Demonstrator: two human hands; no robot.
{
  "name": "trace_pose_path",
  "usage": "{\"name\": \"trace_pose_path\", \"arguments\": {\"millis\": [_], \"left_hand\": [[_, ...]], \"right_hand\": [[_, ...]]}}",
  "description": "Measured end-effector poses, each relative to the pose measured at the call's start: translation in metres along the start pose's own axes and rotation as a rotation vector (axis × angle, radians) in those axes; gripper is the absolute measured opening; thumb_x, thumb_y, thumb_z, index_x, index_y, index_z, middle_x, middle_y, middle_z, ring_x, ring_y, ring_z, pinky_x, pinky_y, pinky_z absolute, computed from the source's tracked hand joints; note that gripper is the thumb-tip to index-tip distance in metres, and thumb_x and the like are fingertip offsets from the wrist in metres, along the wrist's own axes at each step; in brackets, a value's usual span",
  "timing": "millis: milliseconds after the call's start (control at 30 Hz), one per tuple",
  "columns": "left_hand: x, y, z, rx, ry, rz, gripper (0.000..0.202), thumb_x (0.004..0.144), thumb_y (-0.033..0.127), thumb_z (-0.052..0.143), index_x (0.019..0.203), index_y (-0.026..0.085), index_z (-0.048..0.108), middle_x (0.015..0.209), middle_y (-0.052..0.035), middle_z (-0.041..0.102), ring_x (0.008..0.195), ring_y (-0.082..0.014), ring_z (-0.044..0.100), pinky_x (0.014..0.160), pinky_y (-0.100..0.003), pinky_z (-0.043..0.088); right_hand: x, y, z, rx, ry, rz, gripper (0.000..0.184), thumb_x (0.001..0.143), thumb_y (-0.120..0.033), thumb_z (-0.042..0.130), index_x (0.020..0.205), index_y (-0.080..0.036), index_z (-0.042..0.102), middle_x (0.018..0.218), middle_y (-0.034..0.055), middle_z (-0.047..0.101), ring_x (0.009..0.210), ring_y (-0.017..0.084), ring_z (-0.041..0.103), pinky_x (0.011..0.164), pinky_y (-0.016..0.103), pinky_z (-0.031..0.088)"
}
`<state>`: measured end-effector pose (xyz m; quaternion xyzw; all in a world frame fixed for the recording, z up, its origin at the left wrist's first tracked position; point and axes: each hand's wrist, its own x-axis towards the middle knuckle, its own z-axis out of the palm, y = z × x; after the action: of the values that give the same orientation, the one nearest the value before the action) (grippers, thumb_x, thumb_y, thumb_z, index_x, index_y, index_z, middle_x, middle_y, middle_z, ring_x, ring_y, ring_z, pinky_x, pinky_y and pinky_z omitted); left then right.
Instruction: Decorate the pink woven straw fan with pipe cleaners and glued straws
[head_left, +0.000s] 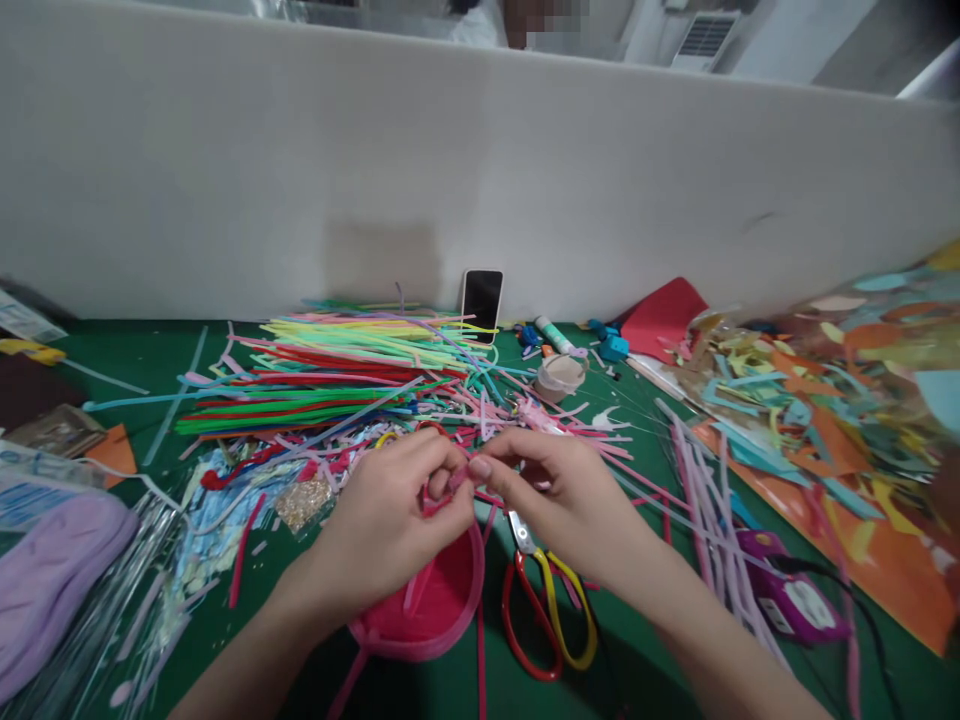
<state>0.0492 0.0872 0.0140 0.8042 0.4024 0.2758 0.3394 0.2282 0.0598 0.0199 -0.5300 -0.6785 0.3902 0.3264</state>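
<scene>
My left hand point(394, 510) and my right hand point(551, 490) meet over the green table point(645, 640), both pinched on a small pink pipe-cleaner piece point(454, 480) between their fingertips. Just below my left hand sits a round pink bowl-like shape point(439, 600) edged with pink pipe cleaner. Red and yellow handled scissors point(544, 610) lie closed on the table under my right wrist. A big heap of coloured pipe cleaners point(337, 375) spreads behind the hands.
A phone point(481, 303) leans on the white partition. A tape roll point(559, 377), glue stick point(553, 335) and red felt point(664, 315) lie beyond it. Paper scraps point(825, 400) cover the right side; plastic bags point(67, 560) lie at left. A purple glue gun point(787, 595) lies at right.
</scene>
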Motion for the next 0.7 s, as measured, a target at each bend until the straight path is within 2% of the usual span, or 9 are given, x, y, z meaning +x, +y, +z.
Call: {"name": "trace_pose_path", "arguments": {"millis": [100,200,300,433,567,700], "left_hand": [[0.000,0.001,-0.003,-0.080,-0.058,-0.029,0.018,0.084,0.020,0.055,0.067,0.018,0.053,0.062,0.0062,0.046,0.057,-0.0092,0.044,0.054,-0.021,0.034],[0.000,0.000,-0.005,-0.186,-0.092,-0.078,0.013,0.086,0.023,0.056,0.074,0.019,0.058,0.062,0.0066,0.047,0.057,-0.0093,0.045,0.053,-0.020,0.035],[0.001,0.001,-0.003,-0.133,-0.051,-0.069,0.012,0.085,0.020,0.055,0.074,0.019,0.059,0.063,0.0063,0.048,0.058,-0.0094,0.045,0.054,-0.021,0.034],[0.001,0.002,0.002,-0.007,0.025,-0.058,0.013,0.085,0.017,0.052,0.073,0.019,0.057,0.063,0.0056,0.048,0.058,-0.0099,0.045,0.055,-0.022,0.034],[0.000,0.003,0.003,-0.067,-0.017,-0.096,0.015,0.087,0.021,0.051,0.073,0.019,0.055,0.062,0.0061,0.045,0.056,-0.0099,0.043,0.051,-0.021,0.034],[-0.001,0.003,0.001,-0.040,0.010,-0.009,0.018,0.090,0.020,0.051,0.072,0.020,0.054,0.063,0.0058,0.046,0.056,-0.0095,0.045,0.053,-0.021,0.036]], "right_hand": [[-0.001,0.000,-0.003,-0.117,-0.016,-0.066,0.024,0.097,-0.030,0.051,0.082,-0.018,0.065,0.074,0.0002,0.066,0.065,0.012,0.057,0.059,0.024,0.040],[-0.002,-0.001,-0.002,0.017,-0.038,0.007,0.026,0.096,-0.038,0.053,0.081,-0.018,0.064,0.074,0.0004,0.067,0.065,0.012,0.058,0.056,0.023,0.041],[-0.002,0.000,0.003,0.129,-0.001,0.067,0.028,0.091,-0.043,0.059,0.080,-0.019,0.064,0.074,0.0007,0.068,0.067,0.014,0.061,0.056,0.023,0.044],[-0.003,0.001,0.010,0.034,0.092,-0.008,0.021,0.094,-0.036,0.056,0.085,-0.019,0.066,0.077,0.0019,0.069,0.070,0.015,0.062,0.065,0.026,0.046],[-0.005,0.002,0.012,-0.050,0.127,-0.064,0.021,0.097,-0.029,0.049,0.086,-0.018,0.063,0.080,0.0039,0.068,0.073,0.015,0.062,0.070,0.028,0.046],[-0.005,0.000,0.008,0.279,0.044,0.077,0.024,0.093,-0.041,0.057,0.088,-0.019,0.062,0.080,0.0023,0.066,0.072,0.014,0.061,0.066,0.026,0.048]]}}
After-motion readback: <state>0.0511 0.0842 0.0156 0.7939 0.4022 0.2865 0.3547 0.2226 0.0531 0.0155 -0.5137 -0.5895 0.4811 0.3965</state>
